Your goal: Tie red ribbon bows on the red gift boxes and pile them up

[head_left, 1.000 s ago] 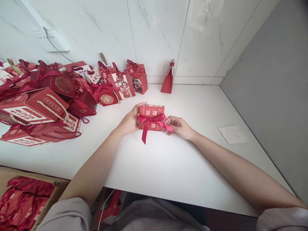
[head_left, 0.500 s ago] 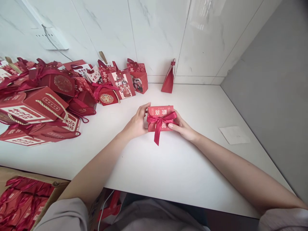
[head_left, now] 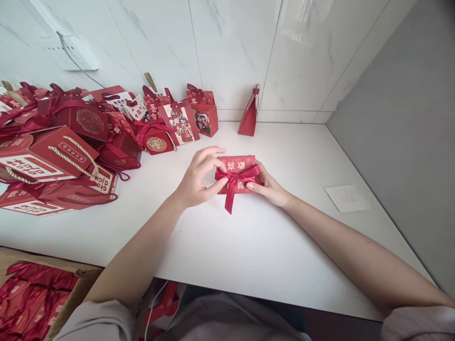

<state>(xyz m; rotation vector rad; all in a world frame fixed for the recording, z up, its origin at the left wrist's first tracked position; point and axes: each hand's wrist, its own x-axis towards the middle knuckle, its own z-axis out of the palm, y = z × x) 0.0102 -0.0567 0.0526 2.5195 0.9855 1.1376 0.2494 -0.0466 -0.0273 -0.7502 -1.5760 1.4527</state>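
A small red box (head_left: 243, 162) with gold lettering lies on the white table, tied with a dark red ribbon bow (head_left: 231, 194) whose tail hangs over the near side. My right hand (head_left: 268, 185) grips the box at its right end, thumb on top. At the left end, my left hand (head_left: 204, 177) has its thumb and index finger at the left loop of the bow, with the other fingers raised. The fingertips partly cover that loop.
Many red gift boxes (head_left: 67, 151) are piled at the left, with several standing along the wall. A red triangular box (head_left: 249, 118) stands at the back. White paper (head_left: 346, 198) lies at the right. A carton (head_left: 73, 303) of red boxes is at lower left.
My left hand has come off the box's left side and moved onto the bow's left loop, its fingers now curled above it. My right hand stays on the box.
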